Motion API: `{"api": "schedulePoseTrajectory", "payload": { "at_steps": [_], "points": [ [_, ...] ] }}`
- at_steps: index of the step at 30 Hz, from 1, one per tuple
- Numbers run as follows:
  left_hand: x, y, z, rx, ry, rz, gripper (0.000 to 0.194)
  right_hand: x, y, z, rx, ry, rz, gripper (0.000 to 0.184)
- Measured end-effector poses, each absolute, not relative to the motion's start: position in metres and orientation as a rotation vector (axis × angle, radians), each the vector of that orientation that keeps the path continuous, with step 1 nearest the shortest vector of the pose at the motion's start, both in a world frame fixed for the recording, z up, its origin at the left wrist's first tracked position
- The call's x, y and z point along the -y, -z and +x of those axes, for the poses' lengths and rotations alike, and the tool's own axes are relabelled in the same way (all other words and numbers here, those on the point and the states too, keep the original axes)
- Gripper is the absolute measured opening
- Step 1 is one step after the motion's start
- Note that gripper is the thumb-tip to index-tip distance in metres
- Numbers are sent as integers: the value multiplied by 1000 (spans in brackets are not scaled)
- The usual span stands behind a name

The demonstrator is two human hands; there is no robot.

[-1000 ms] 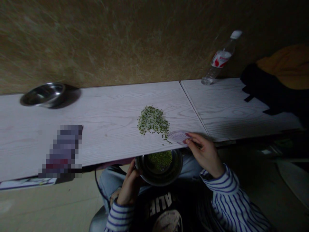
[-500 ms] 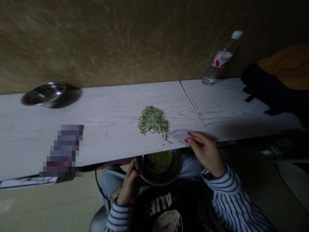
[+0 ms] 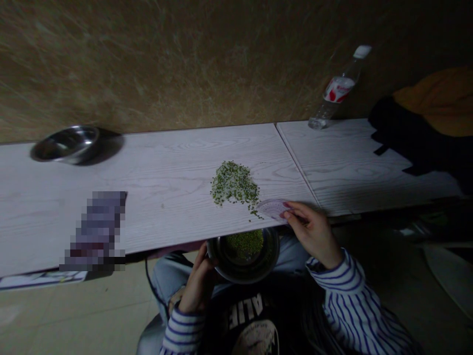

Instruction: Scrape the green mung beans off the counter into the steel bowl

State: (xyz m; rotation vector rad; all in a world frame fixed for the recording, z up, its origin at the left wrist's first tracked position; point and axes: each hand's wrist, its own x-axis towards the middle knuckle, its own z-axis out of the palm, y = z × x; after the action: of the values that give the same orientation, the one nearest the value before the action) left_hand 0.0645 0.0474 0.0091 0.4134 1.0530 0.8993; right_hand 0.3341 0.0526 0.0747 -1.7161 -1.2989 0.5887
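My left hand (image 3: 200, 282) grips the left rim of a steel bowl (image 3: 242, 274), held under the table's front edge above my lap. Green beans (image 3: 246, 244), like mung beans, lie inside it. My right hand (image 3: 314, 231) pinches a clear plastic protractor (image 3: 272, 208) flat over the tabletop. Its rounded edge is beside a spread pile of green beans mixed with white grains (image 3: 234, 182). A few loose beans trail from the pile towards the table's front edge, just left of the protractor.
On the white wood-grain table (image 3: 170, 177), a second steel bowl (image 3: 66, 145) stands at the far left. Nearer me lies a blurred-out flat object (image 3: 98, 227). A plastic bottle (image 3: 336, 91) stands by the wall, with a dark and orange cloth item (image 3: 417, 123) at the right.
My right hand has moved the protractor slightly left, closer to the pile's right edge. The left hand and its bowl stay in place.
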Motion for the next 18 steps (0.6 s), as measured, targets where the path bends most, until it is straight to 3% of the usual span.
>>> {"api": "schedulePoseTrajectory", "payload": {
  "at_steps": [18],
  "points": [
    [-48,-16,64,-1037,-915,395,50,-58,-70,325,1397,-605,-1684,28]
  ]
}}
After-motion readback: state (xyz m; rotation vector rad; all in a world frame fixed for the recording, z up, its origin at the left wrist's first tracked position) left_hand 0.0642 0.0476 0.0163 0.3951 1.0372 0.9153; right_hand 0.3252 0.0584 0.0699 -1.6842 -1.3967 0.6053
